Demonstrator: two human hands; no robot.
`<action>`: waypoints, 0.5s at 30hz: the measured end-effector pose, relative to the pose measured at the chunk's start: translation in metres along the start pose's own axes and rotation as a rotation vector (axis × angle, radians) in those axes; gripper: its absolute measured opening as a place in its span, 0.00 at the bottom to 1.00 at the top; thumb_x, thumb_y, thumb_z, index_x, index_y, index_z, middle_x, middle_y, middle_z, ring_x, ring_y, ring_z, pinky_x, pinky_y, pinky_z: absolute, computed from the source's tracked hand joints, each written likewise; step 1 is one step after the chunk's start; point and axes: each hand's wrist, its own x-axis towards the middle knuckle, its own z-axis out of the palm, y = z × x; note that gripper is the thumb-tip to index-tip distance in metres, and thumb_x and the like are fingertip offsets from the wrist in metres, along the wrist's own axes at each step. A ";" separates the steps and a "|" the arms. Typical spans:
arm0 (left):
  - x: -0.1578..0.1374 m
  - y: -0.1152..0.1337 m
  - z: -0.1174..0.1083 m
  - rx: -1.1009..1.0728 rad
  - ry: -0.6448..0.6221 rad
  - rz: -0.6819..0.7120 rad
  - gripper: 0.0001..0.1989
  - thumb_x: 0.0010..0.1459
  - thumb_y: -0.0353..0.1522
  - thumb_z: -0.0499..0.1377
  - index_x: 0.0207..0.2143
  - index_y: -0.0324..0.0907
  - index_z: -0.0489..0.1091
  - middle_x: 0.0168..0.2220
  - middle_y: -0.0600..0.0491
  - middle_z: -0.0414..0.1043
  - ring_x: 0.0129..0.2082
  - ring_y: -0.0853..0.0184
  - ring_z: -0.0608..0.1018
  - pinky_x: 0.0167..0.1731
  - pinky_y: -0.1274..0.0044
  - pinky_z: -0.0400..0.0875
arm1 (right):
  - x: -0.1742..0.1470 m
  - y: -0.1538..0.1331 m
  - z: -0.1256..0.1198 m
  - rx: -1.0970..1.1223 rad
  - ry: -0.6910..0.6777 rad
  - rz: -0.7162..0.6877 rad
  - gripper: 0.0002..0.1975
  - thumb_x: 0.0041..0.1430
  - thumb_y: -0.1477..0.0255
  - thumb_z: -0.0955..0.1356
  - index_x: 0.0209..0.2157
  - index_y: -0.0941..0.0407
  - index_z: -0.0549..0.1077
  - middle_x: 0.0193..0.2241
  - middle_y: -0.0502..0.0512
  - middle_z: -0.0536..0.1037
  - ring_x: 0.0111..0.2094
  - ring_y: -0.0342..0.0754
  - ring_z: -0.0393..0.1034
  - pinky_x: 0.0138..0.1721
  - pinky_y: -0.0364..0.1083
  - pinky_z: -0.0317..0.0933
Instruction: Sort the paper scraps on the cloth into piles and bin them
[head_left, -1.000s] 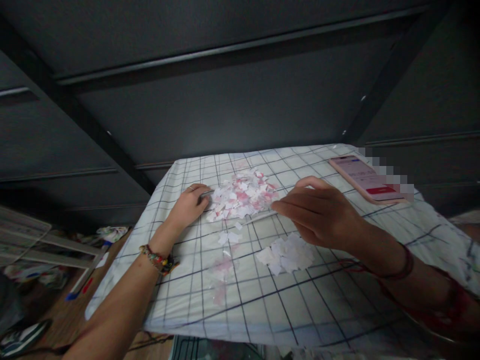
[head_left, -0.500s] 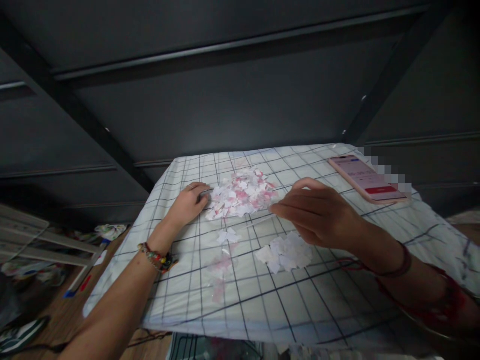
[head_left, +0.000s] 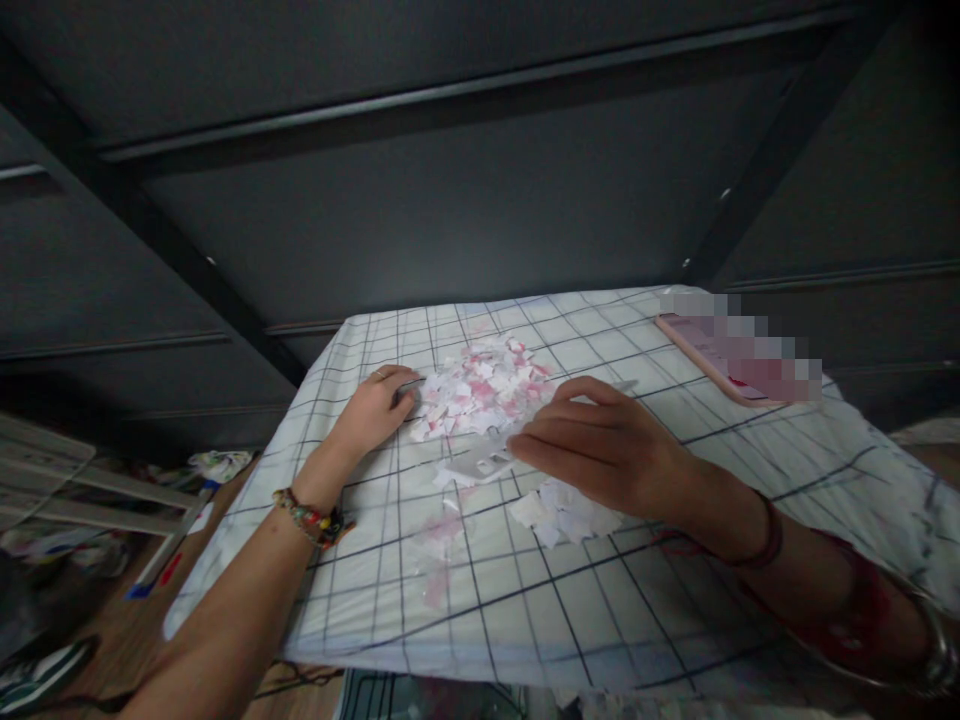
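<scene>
My right hand [head_left: 600, 445] pinches a thin, greyish ruler [head_left: 491, 462] with cut-out holes. Its far end sticks out behind the fingers, and the near end lies over a few white paper scraps [head_left: 448, 478]. My left hand [head_left: 382, 405] rests on the cloth with fingers loosely spread, beside a heap of torn white and pink paper pieces [head_left: 484, 385]. Partly under my right hand is a smaller pile of white paper scraps [head_left: 566, 512]. Crumpled clear and pinkish plastic [head_left: 439, 540] lies in front of the heap.
A checked white cloth [head_left: 360, 590] covers the table. On the right lies a phone in a pink case [head_left: 720, 365], partly blurred out. Dark panels [head_left: 450, 210] rise behind the table. A green basket [head_left: 390, 695] stands below the front edge, and a shoe [head_left: 45, 675] shows lower left.
My right hand has moved left and slightly toward me with the ruler, which is now turned so its flat, holed face shows. My left hand stays put.
</scene>
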 end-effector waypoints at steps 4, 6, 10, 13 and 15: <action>0.000 0.002 -0.001 -0.013 -0.005 0.004 0.18 0.57 0.34 0.47 0.44 0.35 0.70 0.46 0.44 0.71 0.47 0.60 0.72 0.52 0.66 0.65 | -0.003 0.003 -0.003 -0.004 -0.005 0.016 0.07 0.60 0.83 0.60 0.35 0.60 0.67 0.26 0.49 0.76 0.29 0.40 0.67 0.37 0.44 0.60; 0.000 0.003 -0.002 -0.017 -0.004 0.006 0.18 0.57 0.34 0.47 0.44 0.34 0.70 0.46 0.43 0.71 0.47 0.60 0.72 0.52 0.67 0.65 | -0.006 0.004 -0.004 0.020 -0.009 0.019 0.08 0.60 0.83 0.59 0.35 0.59 0.66 0.26 0.49 0.76 0.29 0.39 0.67 0.38 0.44 0.60; 0.000 0.004 -0.002 -0.018 -0.014 -0.004 0.17 0.57 0.33 0.48 0.44 0.36 0.70 0.46 0.45 0.71 0.47 0.60 0.72 0.52 0.66 0.65 | -0.007 0.003 -0.004 0.026 0.033 0.042 0.07 0.59 0.83 0.61 0.36 0.59 0.67 0.26 0.49 0.76 0.29 0.39 0.67 0.39 0.44 0.61; 0.000 0.005 -0.003 -0.022 -0.014 -0.006 0.17 0.57 0.32 0.48 0.44 0.37 0.70 0.45 0.46 0.71 0.47 0.61 0.72 0.52 0.66 0.65 | -0.006 0.002 -0.003 0.002 0.036 0.027 0.06 0.59 0.83 0.61 0.36 0.60 0.67 0.26 0.50 0.76 0.29 0.40 0.68 0.37 0.44 0.61; 0.000 0.006 -0.004 -0.023 -0.010 -0.003 0.17 0.57 0.32 0.48 0.44 0.37 0.70 0.45 0.45 0.71 0.47 0.61 0.72 0.52 0.67 0.65 | -0.006 0.001 -0.003 0.016 0.030 0.027 0.07 0.58 0.83 0.62 0.36 0.60 0.67 0.26 0.50 0.76 0.29 0.40 0.68 0.37 0.44 0.61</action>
